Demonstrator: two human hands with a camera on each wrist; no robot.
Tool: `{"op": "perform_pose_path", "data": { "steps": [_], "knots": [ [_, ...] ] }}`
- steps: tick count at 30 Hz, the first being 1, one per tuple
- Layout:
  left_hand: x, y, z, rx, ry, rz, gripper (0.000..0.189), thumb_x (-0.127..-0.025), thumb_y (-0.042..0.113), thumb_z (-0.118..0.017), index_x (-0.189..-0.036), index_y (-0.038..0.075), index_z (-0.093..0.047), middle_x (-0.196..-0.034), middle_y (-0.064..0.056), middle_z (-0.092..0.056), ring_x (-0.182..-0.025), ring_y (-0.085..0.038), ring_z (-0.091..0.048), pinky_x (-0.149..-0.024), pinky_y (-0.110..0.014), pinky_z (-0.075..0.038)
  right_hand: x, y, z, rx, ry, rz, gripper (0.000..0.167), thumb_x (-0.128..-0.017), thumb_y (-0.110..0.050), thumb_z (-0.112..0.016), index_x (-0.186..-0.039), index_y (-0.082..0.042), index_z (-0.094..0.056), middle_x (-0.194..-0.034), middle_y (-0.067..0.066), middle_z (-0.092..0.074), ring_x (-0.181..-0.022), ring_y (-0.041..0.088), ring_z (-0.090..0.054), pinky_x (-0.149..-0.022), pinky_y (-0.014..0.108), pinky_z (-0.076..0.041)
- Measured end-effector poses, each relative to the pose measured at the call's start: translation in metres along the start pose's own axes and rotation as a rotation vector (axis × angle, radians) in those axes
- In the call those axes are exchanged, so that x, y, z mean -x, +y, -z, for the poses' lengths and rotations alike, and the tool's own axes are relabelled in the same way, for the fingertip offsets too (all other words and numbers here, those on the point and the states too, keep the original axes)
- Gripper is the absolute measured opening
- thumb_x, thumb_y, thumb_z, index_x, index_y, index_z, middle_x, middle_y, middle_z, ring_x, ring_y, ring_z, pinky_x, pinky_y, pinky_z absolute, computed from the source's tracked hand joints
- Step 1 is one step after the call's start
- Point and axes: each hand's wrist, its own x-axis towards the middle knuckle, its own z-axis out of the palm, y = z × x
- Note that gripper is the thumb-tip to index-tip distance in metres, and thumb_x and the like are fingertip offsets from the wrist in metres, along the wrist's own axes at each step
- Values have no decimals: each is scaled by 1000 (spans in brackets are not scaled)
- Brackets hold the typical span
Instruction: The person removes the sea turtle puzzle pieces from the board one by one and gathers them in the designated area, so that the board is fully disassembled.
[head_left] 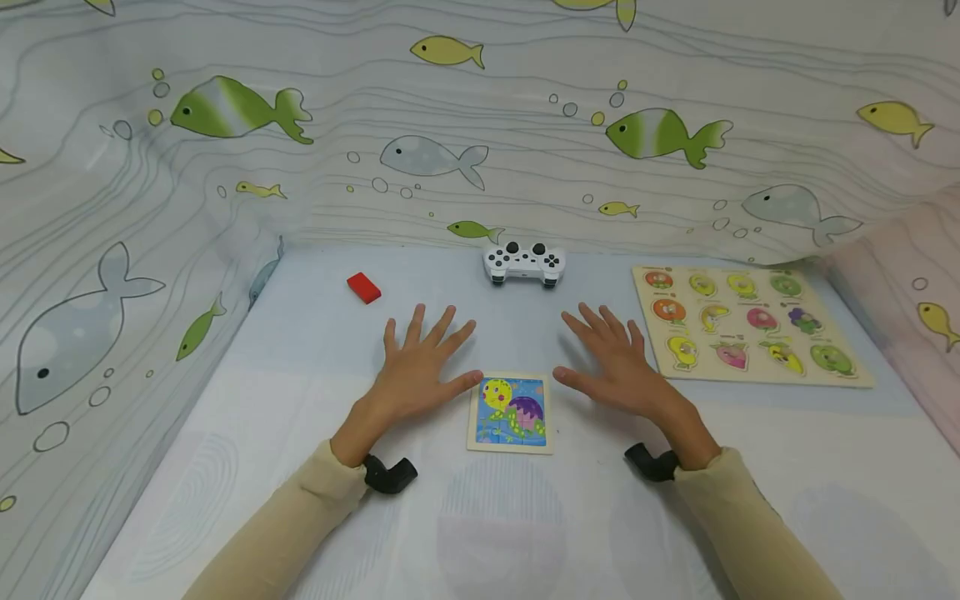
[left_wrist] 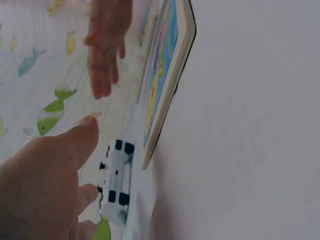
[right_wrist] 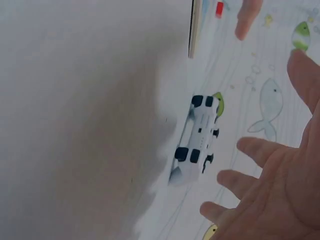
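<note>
A small square wooden jigsaw puzzle with a turtle picture lies flat on the table in front of the person, its pieces in the frame. On its left side, the left hand hovers with fingers spread, holding nothing; the thumb tip is close to the puzzle's upper left corner. To the right of the puzzle the right hand is likewise spread above the table and holds nothing. In the left wrist view the puzzle appears edge-on, below both hands. Only a slim edge of the puzzle shows in the right wrist view.
A white game controller sits at the back middle, with a red block to its left. A wooden fruit puzzle board lies at the right, close to the right hand. Fish-patterned cloth walls off the back and sides.
</note>
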Motion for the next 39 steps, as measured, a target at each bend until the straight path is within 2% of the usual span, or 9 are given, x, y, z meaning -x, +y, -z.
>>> {"op": "perform_pose_path", "data": {
  "steps": [8,13,18,22,28,32,39],
  "knots": [
    [3,9,-4,46,-148,-162,86,-87,77,-54,-160,41,-26,-173,1,-12,-159,-41,2,-117,-76,3,-3,-10,-12,-38,-82,115,82,-84,-55,-75,-154,-22,-46,-166,13,-32,-155,44,-16,-118,73,-5],
    [6,12,-9,49,-223,-205,103,-75,84,-62,-161,42,-23,-173,1,-8,-160,-39,4,-117,-75,4,-2,-19,-17,-60,-154,165,78,-79,-52,-81,-147,-23,-56,-161,13,-40,-152,45,-24,-117,71,-14],
    [9,13,-12,44,-244,-225,114,-65,87,-68,-161,43,-23,-174,0,-4,-159,-39,7,-116,-75,7,-3,-25,-18,-60,-199,196,75,-74,-51,-85,-141,-24,-62,-157,12,-46,-148,43,-30,-116,70,-19],
    [8,11,-15,56,-223,-255,112,-67,84,-69,-160,41,-26,-174,-2,-7,-159,-40,5,-116,-76,6,-4,-26,-18,-59,-221,223,78,-73,-50,-87,-141,-23,-61,-156,12,-45,-146,41,-33,-115,70,-22],
    [3,4,-16,29,-175,-292,96,-76,82,-63,-158,42,-32,-173,-1,-10,-160,-39,2,-116,-75,2,-8,-21,-20,-23,-239,241,81,-74,-47,-88,-144,-22,-58,-156,10,-46,-144,37,-35,-114,66,-25],
    [-2,-1,-15,21,-124,-298,79,-84,74,-58,-154,42,-41,-173,2,-13,-160,-38,1,-117,-74,0,-12,-20,-17,-27,-230,230,75,-75,-40,-89,-142,-19,-60,-151,6,-51,-140,32,-38,-113,60,-28],
    [-8,-9,-18,78,-61,-332,61,-91,58,-58,-149,43,-49,-171,5,-22,-160,-38,-4,-117,-74,-2,-18,-18,-12,-40,-201,199,61,-77,-36,-89,-131,-18,-68,-137,4,-61,-130,30,-45,-105,57,-34]
  ]
}}
